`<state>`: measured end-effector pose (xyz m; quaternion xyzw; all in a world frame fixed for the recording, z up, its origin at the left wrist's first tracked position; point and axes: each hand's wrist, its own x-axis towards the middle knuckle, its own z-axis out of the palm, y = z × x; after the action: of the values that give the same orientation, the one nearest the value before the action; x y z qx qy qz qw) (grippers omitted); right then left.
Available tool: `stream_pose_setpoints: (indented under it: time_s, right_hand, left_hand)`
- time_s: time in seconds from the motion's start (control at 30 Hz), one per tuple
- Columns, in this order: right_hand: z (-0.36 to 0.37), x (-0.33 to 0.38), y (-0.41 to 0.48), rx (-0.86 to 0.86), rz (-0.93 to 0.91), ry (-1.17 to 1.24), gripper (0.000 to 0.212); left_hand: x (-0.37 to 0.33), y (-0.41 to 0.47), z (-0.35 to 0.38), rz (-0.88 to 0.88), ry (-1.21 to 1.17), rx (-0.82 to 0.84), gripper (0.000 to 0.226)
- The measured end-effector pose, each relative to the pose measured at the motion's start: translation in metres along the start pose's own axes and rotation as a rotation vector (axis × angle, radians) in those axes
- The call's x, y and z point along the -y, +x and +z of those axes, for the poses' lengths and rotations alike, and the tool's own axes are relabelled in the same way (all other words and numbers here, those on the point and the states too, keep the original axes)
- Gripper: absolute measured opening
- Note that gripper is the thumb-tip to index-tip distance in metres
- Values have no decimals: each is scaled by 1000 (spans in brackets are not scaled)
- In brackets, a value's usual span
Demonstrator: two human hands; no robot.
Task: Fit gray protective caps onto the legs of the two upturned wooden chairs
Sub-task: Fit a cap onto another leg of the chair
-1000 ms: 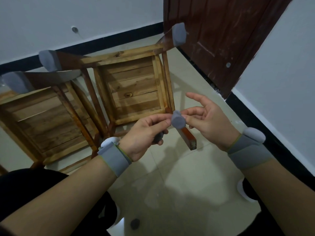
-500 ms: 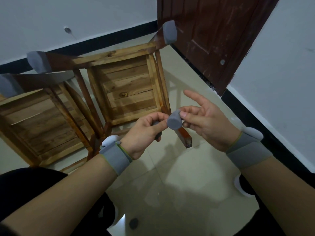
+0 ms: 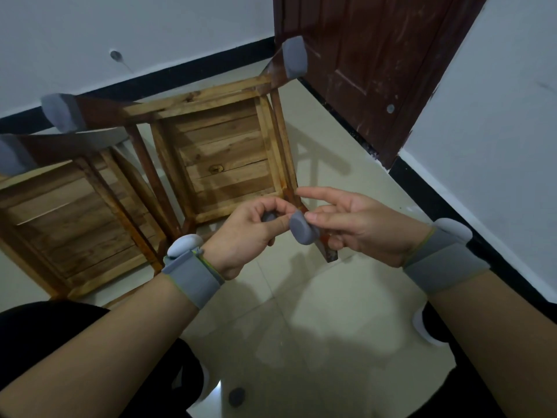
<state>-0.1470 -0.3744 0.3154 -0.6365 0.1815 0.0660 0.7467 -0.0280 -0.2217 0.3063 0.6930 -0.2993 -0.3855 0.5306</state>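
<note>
Both hands meet at the near leg [image 3: 327, 250] of the right slatted wooden chair [image 3: 223, 158]. The right hand [image 3: 358, 224] pinches a round, matte gray cap [image 3: 303, 229] between thumb and fingers, index extended. The left hand [image 3: 250, 233], just beside it, curls closed around a second gray cap [image 3: 269, 217].

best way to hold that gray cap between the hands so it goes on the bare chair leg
Grip the gray cap by its round side wall, thumb and fingertips on opposite sides, coming from its closed flat end, which faces the camera. That probably leaves its open mouth free to slide over the bare leg end just below it.
</note>
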Motion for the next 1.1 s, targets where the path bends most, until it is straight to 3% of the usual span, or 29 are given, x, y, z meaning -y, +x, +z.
stream_pose_setpoints:
  time_s: [0.17, 0.33, 0.5, 0.7, 0.87, 1.1]
  right_hand:
    - [-3, 4, 0, 3, 3, 71, 56]
    - [1, 2, 1, -73, -54, 325, 63]
    - [3, 2, -2, -75, -52, 362, 64]
    - [1, 1, -6, -78, -35, 259, 61]
    - [4, -10, -1, -161, -11, 263, 47]
    - [3, -22, -3, -186, -44, 346, 44]
  left_hand:
    - [0, 0, -3, 20, 39, 30, 7]
    - [1, 0, -1, -34, -73, 62, 7]
    - [5, 2, -2, -54, -103, 62, 9]
    - [11, 1, 2, -172, -513, 140, 7]
    - [11, 0, 6, -272, -814, 245, 11]
    - [14, -4, 16, -390, -832, 399, 12]
